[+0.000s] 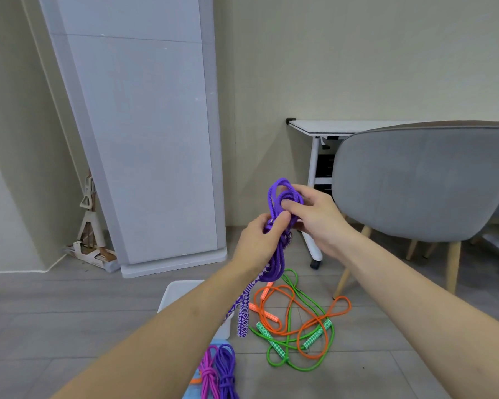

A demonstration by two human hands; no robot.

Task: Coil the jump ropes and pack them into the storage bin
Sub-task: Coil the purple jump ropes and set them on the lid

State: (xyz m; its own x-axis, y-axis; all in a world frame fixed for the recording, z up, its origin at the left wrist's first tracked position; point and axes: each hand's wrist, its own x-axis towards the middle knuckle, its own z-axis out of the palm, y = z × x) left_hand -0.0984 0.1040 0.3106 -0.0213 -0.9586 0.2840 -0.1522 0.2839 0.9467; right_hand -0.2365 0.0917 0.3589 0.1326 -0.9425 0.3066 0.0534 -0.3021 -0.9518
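A purple jump rope (274, 254) hangs in loops in front of me, its two patterned handles (242, 318) dangling below. My left hand (260, 237) grips the bundle at its middle. My right hand (314, 214) pinches the upper loops (283, 191) with thumb and fingers. On the floor lie an orange rope (337, 312) and a green rope (303, 367), tangled together and uncoiled. A white storage bin (176, 292) stands under my left forearm, mostly hidden. A coiled pink rope (208, 372) and a coiled purple rope (226, 370) lie on a light blue surface (193, 391) at the bottom.
A grey upholstered chair (421, 185) with wooden legs stands at the right, a white wheeled desk (323, 128) behind it. A tall white panel (144, 139) leans on the wall at the left, with cardboard and a stand (90, 226) beside it. The floor is grey wood.
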